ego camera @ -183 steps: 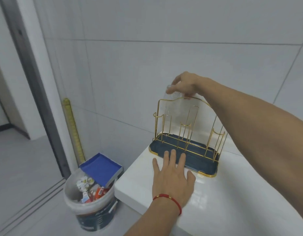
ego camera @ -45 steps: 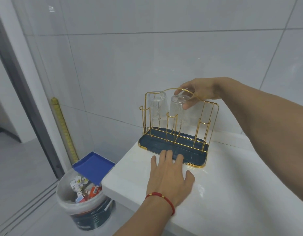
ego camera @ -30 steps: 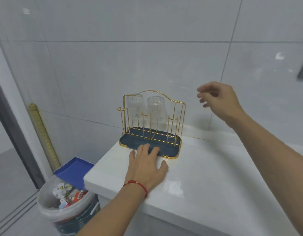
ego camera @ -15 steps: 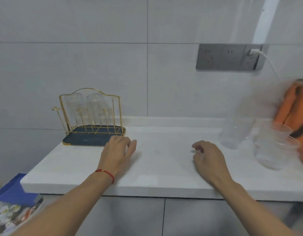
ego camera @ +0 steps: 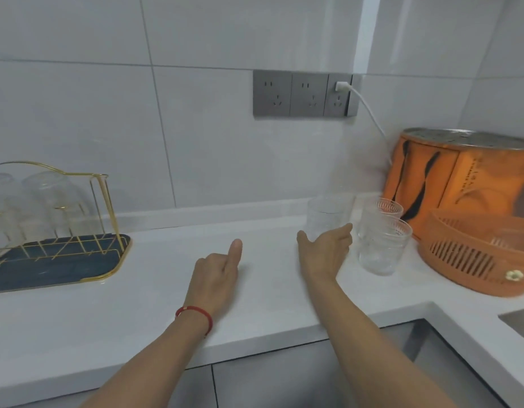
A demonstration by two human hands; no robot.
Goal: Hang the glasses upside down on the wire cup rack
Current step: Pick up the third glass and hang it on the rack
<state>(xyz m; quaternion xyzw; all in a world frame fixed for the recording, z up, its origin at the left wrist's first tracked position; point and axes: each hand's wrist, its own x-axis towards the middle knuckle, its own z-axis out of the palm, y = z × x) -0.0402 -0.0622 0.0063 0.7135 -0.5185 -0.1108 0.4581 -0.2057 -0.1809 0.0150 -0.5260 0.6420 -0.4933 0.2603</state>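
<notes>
On the white counter (ego camera: 154, 304), near its back edge, a clear ribbed glass (ego camera: 325, 220) stands upright, and the right hand (ego camera: 324, 254) sits just in front of it with thumb and fingers spread apart, open around the lower part of the glass; whether skin touches glass cannot be told, since the hand covers the base. Nothing is clamped in that hand. Just to the right stand two more clear glasses: the near glass (ego camera: 383, 245) and, behind it, the far glass (ego camera: 380, 210), both upright and close together, apart from the hand. The left hand (ego camera: 216, 278) rests on the counter well to the left of the glasses, loosely curled with one finger pointing forward, holding nothing; a red string bracelet (ego camera: 196, 315) circles its wrist. Far to the left sits the gold wire cup rack (ego camera: 107, 207) on its dark blue tray (ego camera: 78, 265), with two inverted glasses (ego camera: 42, 201) already hanging on it. At the right, an orange basket (ego camera: 472, 254) lies in front of an orange appliance (ego camera: 461, 178), beside the near glass. Grey wall sockets (ego camera: 302, 94) carry a white plug and cable (ego camera: 369, 110).
</notes>
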